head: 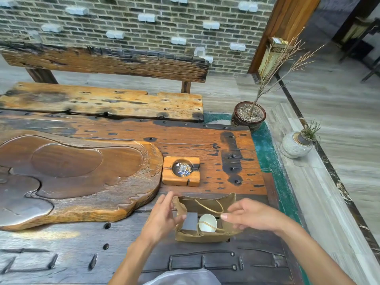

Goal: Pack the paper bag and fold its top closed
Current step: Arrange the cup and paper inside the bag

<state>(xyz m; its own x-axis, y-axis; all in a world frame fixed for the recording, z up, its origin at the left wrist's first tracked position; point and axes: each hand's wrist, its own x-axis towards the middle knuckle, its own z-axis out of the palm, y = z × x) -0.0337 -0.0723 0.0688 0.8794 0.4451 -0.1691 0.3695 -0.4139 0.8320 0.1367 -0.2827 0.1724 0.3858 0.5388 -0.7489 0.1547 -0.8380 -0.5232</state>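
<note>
Weathered wooden table (205, 140) before brick wall (123, 21)

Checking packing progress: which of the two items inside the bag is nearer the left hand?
The grey box, beside the left hand; the white cup lies further right.

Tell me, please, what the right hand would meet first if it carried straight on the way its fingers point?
The right hand points leftward over the open brown paper bag. It would probably first meet the bag's thin twine handle, then the left hand beyond; depth is unclear.
</note>
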